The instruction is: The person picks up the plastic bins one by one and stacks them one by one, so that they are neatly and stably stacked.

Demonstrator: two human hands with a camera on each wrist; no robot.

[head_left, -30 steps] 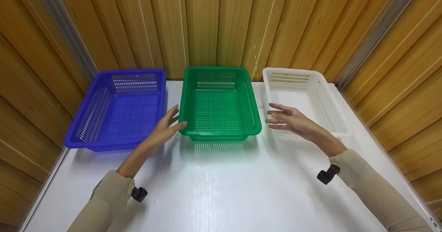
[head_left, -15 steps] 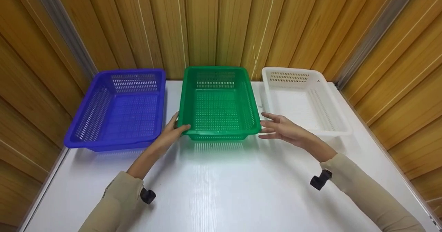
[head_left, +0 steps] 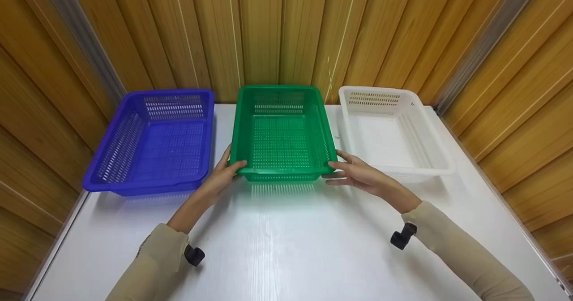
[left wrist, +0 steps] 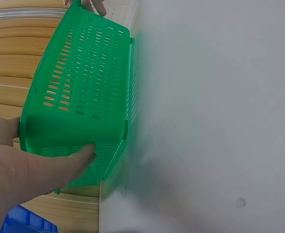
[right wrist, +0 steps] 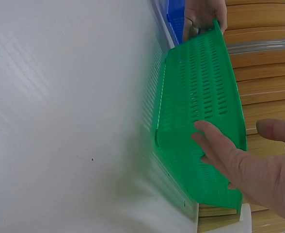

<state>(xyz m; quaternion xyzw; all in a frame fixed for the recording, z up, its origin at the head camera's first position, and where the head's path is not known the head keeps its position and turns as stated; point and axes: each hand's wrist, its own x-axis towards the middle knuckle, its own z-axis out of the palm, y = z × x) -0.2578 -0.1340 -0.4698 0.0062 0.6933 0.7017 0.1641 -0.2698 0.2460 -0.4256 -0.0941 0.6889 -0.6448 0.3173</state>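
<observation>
A green plastic basket [head_left: 281, 139] with slotted walls stands on the white table, its inside visible from above. At its front left corner my left hand [head_left: 219, 175] grips the rim, thumb over the top and fingers against the outer wall [left wrist: 79, 92]. My right hand [head_left: 360, 173] is at the front right corner, its fingers [right wrist: 220, 145] fairly straight alongside the outer wall. In the right wrist view its thumb [right wrist: 273, 131] stands above the rim, apart from it.
A blue-purple basket [head_left: 207, 135] stands to the left and a white basket [head_left: 436, 144] to the right. Wood-look panel walls [head_left: 282, 32] close off the back and both sides. The white table [head_left: 286, 247] extends in front of the baskets.
My left hand has moved right and taken hold of the green basket's rim. The right hand has come left from beside the white basket to the green basket's right corner. The baskets have stayed put.
</observation>
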